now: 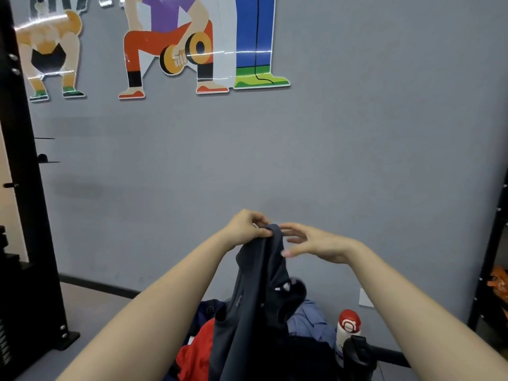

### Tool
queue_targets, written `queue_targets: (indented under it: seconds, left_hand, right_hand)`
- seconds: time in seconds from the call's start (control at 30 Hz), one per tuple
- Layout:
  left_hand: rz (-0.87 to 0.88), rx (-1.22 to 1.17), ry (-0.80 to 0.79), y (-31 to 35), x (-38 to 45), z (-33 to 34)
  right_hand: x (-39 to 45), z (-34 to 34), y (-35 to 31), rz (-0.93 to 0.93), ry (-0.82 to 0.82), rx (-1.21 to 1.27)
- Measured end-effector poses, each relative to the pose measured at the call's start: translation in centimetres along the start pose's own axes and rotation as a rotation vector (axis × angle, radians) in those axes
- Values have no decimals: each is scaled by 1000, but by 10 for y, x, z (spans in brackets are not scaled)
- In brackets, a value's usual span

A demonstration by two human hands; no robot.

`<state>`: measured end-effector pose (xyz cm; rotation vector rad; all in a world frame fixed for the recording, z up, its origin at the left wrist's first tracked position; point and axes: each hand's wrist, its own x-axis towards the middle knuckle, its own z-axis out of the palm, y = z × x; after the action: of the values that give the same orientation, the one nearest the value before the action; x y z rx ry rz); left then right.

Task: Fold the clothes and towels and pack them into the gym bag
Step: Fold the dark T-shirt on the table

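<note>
I see my two hands up in front of me, both arms bare. My left hand [248, 228] pinches the top edge of one dark grey garment [255, 303], with its fingers curled round the cloth. My right hand [310, 243] is just beside it, on the other side of that top edge. Its fingers are spread and loose, and the tips are near the cloth or just touching it; I cannot tell which. It is not gripping anything.

The dark grey garment hangs straight down from my left hand, between my two arms, and reaches the pile below.

Under my hands I count three more pieces of cloth in the pile. One red one [196, 353] lies below my left arm. One dark blue one [209, 309] sits just behind the red one. One light blue one [310, 317] lies below my right hand, touching the hanging garment.

Below my right arm there is one white bottle with a red cap [347, 329], standing up. Just beside it, closer to me, is one black thing [357, 353], but I cannot tell what it is.

Behind my hands is one grey wall [357, 147]. High above my hands it has three cartoon people stickers [167, 45]. Far off past my left arm stands one black metal frame [24, 188].
</note>
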<state>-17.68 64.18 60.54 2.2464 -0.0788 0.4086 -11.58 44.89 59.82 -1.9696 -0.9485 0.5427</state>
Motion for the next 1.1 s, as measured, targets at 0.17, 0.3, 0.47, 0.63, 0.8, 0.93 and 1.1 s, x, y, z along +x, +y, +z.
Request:
queue_targets:
  seconds: [0.17,0.3,0.47,0.63,0.8,0.93,1.1]
  left_hand:
    - [52,-20,9,21,10,5]
    - [58,-156,148,17,5,0]
    - [-60,-213,-96,-25,-19,6]
    - [-119,-50,-253,-52,-38,32]
    - [-144,-151,15,-44,-33,12]
    - [-109,-92,149,-22,-18,-13]
    - [-32,18,123,-7,-8,-36]
  right_hand:
    - [21,13,-24,-117,239,-162]
    - [28,7,-36,-120,367,-269]
    - [23,4,-47,-208,376,-273]
    - [20,-8,-51,-234,460,-214]
    - [13,-26,-47,-194,448,-278]
    - [5,-35,-40,-206,379,-231]
    - [1,-41,-34,-234,399,-250]
